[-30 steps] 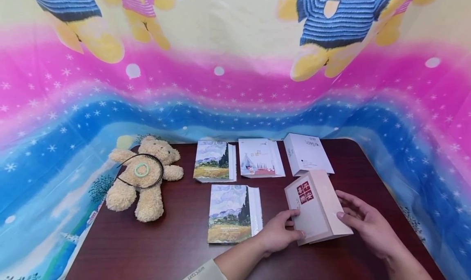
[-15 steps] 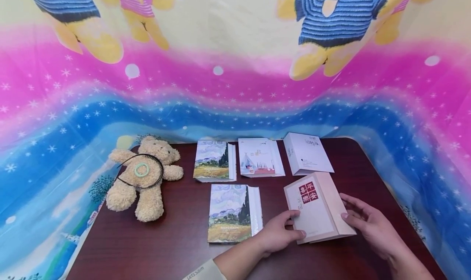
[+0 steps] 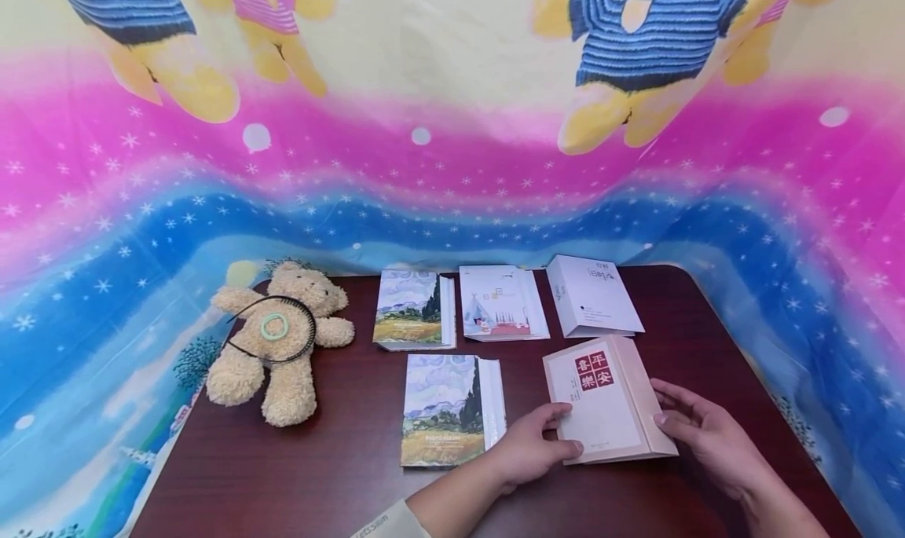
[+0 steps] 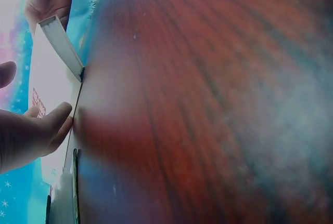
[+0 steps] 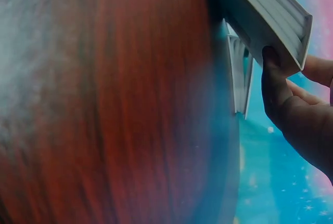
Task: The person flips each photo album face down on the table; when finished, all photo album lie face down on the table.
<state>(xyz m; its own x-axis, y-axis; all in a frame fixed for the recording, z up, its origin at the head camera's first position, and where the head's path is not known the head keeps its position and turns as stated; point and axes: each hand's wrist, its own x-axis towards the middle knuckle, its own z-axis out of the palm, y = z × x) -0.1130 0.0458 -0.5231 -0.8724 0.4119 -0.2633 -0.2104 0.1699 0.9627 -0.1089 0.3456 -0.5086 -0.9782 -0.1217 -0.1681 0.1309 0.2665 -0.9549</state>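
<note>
A beige photo album [image 3: 601, 412] with a red four-character block on its cover lies slanted at the right front of the table, its right side raised. My left hand [image 3: 530, 448] holds its left edge, with the thumb on the lower corner of the cover. At the raised right side my right hand [image 3: 707, 440] grips the edge; in the right wrist view the thumb [image 5: 276, 81] presses one face and fingers lie on the other side. The page edges [image 5: 276, 5] show there. In the left wrist view the left hand [image 4: 39, 133] touches the album's edge near the tabletop.
Left of the beige album lies a landscape-painted photo album [image 3: 441, 412]. Behind stand another painted album [image 3: 410, 310], a tent-print album [image 3: 498, 306] and a white album [image 3: 597, 294]. A teddy bear [image 3: 279, 342] with a black headband [image 3: 311, 330] and green ring [image 3: 274, 327] lies left.
The beige album's raised right side has tilted down, so its cover faces up more and its spine shows narrower. Both hands stay on it; the right one has dropped slightly.
</note>
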